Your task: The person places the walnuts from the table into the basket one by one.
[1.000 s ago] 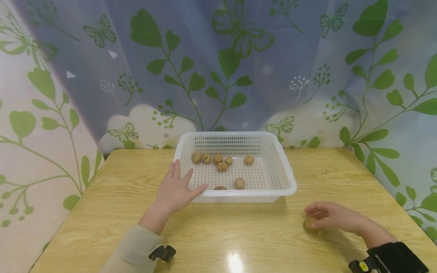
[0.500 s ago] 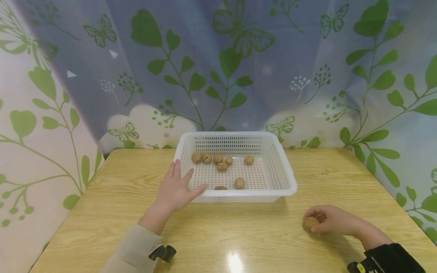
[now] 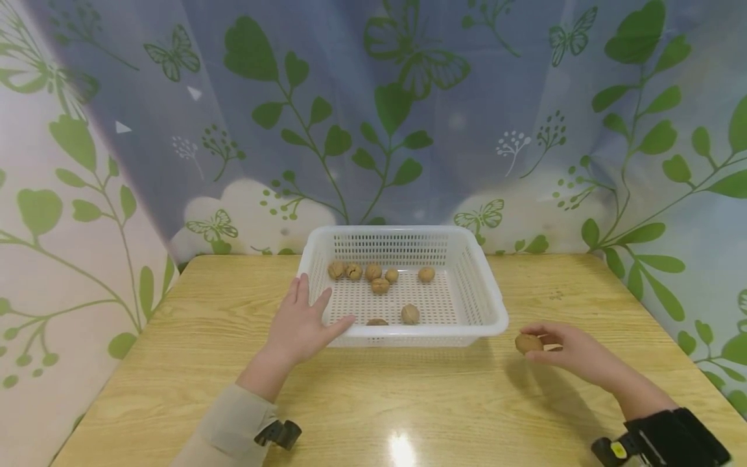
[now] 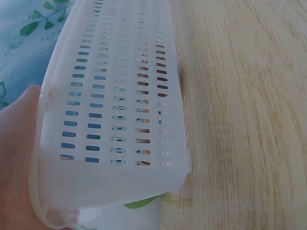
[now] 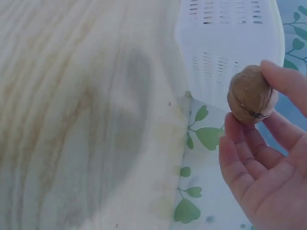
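Observation:
A brown walnut (image 3: pixel 528 344) is pinched between the thumb and fingertips of my right hand (image 3: pixel 574 353), raised off the table to the right of the basket's front corner. The right wrist view shows the walnut (image 5: pixel 250 95) up close, its dark seam visible. My left hand (image 3: pixel 300 324) rests on the front left corner of the white plastic basket (image 3: pixel 420 330), fingers spread and straight along its rim. Inside the basket lie several walnuts (image 3: pixel 380 286), mostly grouped at the back left. One walnut (image 3: pixel 377 322) is partly hidden behind the front rim.
Everything stands on a light wooden table (image 3: pixel 362 402). A curtain (image 3: pixel 408 130) printed with leaves and butterflies hangs right behind the table's back edge. The basket's slotted side wall (image 4: pixel 120 96) rises steeply beside the left hand.
My right hand has closed its grip on the walnut and lifted it from the table, moving it away from me toward the basket's level. The left hand and basket have stayed put.

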Demonstrator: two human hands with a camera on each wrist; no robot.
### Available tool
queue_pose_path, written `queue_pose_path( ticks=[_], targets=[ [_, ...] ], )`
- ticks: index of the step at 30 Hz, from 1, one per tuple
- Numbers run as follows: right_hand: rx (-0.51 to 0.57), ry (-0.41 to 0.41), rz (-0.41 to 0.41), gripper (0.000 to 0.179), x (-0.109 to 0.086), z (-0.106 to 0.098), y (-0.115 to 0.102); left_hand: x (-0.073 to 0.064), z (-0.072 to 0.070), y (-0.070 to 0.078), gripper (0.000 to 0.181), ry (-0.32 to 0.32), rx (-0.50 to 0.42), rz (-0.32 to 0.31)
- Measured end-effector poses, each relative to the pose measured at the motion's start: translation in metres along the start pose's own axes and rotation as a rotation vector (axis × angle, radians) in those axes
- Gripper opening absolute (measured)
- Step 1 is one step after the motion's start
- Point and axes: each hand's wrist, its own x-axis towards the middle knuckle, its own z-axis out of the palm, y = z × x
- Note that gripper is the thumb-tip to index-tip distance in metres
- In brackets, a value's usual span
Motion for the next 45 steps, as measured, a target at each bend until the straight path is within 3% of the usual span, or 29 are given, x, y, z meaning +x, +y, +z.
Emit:
queue_pose_path(
  ticks=[10,21,29,45],
  targets=[
    [-0.004,0.074,-0.009,0.051,0.0,-0.011,-0.013,0.0,0.001,0.001,0.086,0.011,0.004,0.004],
    [0.002,0.062,-0.063,0.052,0.007,-0.021,-0.035,0.0,0.003,0.0,0.087,0.004,0.008,0.005],
    [-0.018,0.032,-0.151,0.049,0.027,-0.026,-0.056,0.001,0.003,-0.003,0.089,0.02,0.007,0.013],
    [-0.044,-0.053,-0.174,0.053,0.081,-0.032,-0.093,0.0,-0.001,-0.001,0.088,-0.006,-0.003,-0.002]
  ],
)
